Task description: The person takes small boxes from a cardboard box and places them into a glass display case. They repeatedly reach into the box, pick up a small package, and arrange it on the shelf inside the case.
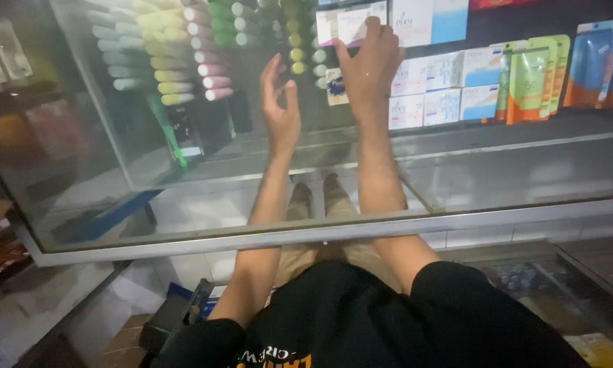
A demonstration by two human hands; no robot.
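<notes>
— Where is the small white box (351, 24)?
— High in the glass case (320, 235), among stacked boxes; our right hand (369, 65) grips it.
— And our left hand (279, 109)?
— Open, fingers spread, holding nothing, beside rows of coloured tubes (177, 65).
</notes>
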